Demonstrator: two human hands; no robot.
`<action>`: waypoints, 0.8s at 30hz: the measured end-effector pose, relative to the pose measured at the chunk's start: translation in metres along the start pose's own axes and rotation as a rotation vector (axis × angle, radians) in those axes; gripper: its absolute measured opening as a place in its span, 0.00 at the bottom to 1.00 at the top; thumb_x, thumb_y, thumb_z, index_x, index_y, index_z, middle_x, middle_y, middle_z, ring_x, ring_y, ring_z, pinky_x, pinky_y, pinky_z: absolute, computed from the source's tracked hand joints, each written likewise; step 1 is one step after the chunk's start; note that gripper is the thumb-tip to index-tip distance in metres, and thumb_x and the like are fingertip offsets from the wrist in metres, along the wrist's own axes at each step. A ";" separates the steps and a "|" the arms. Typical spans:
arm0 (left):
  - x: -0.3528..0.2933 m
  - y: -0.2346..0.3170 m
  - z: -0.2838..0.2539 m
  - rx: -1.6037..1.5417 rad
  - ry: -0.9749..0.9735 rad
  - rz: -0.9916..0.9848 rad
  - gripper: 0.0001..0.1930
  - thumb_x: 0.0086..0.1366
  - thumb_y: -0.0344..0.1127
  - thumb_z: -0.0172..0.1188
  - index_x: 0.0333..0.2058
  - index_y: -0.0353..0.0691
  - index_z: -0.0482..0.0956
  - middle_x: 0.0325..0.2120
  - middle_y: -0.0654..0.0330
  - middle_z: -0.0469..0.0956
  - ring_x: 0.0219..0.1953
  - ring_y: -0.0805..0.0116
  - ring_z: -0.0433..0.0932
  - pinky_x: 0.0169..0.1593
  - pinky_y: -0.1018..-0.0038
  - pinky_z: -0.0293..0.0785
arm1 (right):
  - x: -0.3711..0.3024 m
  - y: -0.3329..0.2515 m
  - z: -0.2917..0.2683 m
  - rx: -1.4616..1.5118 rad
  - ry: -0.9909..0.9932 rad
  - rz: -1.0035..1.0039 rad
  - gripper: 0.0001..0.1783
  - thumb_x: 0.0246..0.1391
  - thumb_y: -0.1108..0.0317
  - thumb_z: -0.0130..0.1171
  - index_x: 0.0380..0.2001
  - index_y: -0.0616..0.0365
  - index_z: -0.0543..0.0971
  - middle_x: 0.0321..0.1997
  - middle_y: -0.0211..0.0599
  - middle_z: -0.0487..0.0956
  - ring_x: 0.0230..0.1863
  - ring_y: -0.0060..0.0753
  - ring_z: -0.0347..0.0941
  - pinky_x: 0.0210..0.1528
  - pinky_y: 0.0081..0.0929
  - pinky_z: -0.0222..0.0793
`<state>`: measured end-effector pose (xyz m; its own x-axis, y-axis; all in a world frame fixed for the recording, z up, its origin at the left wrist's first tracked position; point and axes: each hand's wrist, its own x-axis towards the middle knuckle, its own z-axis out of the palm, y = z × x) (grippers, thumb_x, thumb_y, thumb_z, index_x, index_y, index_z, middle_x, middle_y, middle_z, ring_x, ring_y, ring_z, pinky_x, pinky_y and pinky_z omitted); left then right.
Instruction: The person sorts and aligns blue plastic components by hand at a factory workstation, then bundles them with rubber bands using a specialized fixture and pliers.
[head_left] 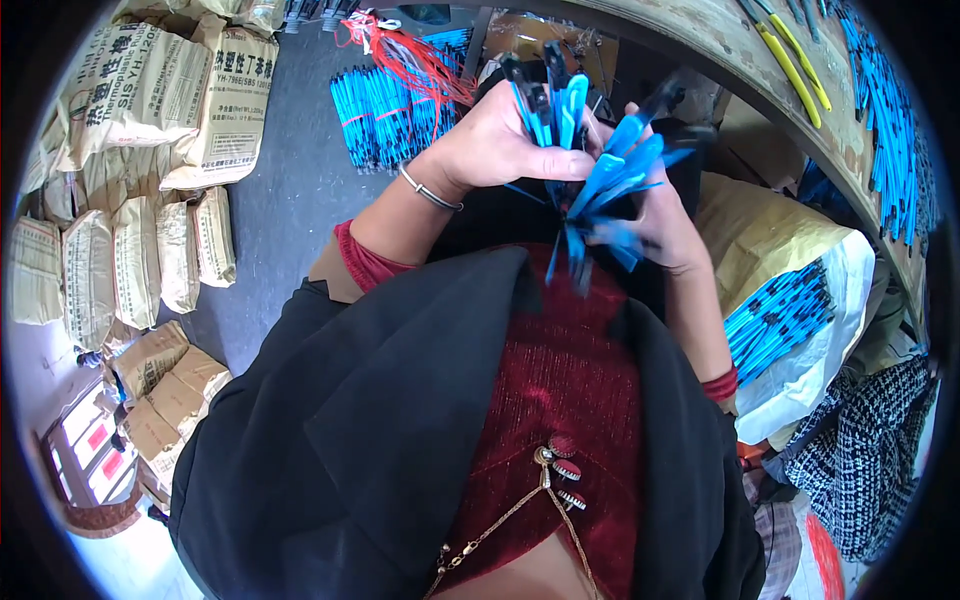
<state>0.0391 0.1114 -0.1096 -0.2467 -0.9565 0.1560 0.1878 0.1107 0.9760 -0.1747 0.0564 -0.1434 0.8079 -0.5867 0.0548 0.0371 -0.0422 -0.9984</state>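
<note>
Sticks of slim blue plastic (604, 178) with black parts make a loose, fanned handful in front of the person's torso. The left hand (495, 140) grips the handful from its left side: the thumb (560, 163) lies flat across the near face, with some sticks rising above it and others spreading below it and to the right. The remaining left fingers are hidden behind the handful. The right hand (670, 225) is at the handful's right edge, blurred, one fingertip showing above the fanned sticks; I cannot tell whether its fingers close on any of them. Beyond the handful, to its left, banded bundles (385, 118) of similar blue sticks lie on a dark grey surface (290, 170), with tangled red strings (412, 65) next to and partly over them. Brown paper sacks (140, 90) stand farther left of the handful. To its lower right, a white sack (795, 388) bears a pile of blue sticks (780, 315). To its upper right, a wooden workbench (690, 32) carries a yellow-handled tool (793, 78) and another heap of blue sticks (893, 145).
</note>
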 end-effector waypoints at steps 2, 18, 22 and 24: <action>0.001 0.005 0.006 -0.046 0.147 -0.047 0.11 0.52 0.31 0.65 0.33 0.34 0.76 0.28 0.61 0.77 0.31 0.73 0.75 0.38 0.76 0.72 | 0.002 0.000 0.006 -0.051 -0.042 -0.005 0.70 0.23 0.49 0.75 0.64 0.57 0.41 0.66 0.44 0.52 0.66 0.43 0.49 0.65 0.38 0.44; 0.004 0.005 0.019 -0.157 -0.024 -0.115 0.12 0.51 0.33 0.67 0.32 0.34 0.77 0.26 0.62 0.77 0.30 0.75 0.75 0.38 0.77 0.71 | -0.011 0.002 0.007 0.277 0.052 0.095 0.23 0.36 0.76 0.66 0.40 0.59 0.71 0.35 0.28 0.75 0.36 0.24 0.73 0.42 0.24 0.69; 0.003 0.003 0.017 -0.162 0.032 -0.124 0.11 0.51 0.33 0.67 0.30 0.34 0.77 0.25 0.63 0.76 0.30 0.76 0.74 0.37 0.78 0.71 | -0.006 -0.010 0.018 0.328 0.131 0.149 0.21 0.38 0.77 0.65 0.38 0.59 0.71 0.34 0.29 0.75 0.36 0.23 0.73 0.41 0.23 0.69; 0.001 0.001 0.022 -0.165 0.115 -0.135 0.10 0.51 0.32 0.66 0.30 0.34 0.77 0.24 0.64 0.76 0.29 0.77 0.74 0.36 0.78 0.71 | -0.007 -0.013 0.031 0.312 0.260 0.141 0.17 0.38 0.76 0.65 0.34 0.60 0.72 0.31 0.28 0.75 0.33 0.22 0.72 0.38 0.21 0.68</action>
<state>0.0185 0.1169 -0.1048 -0.1723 -0.9850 -0.0014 0.3160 -0.0566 0.9471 -0.1624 0.0857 -0.1315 0.6443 -0.7551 -0.1214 0.1448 0.2763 -0.9501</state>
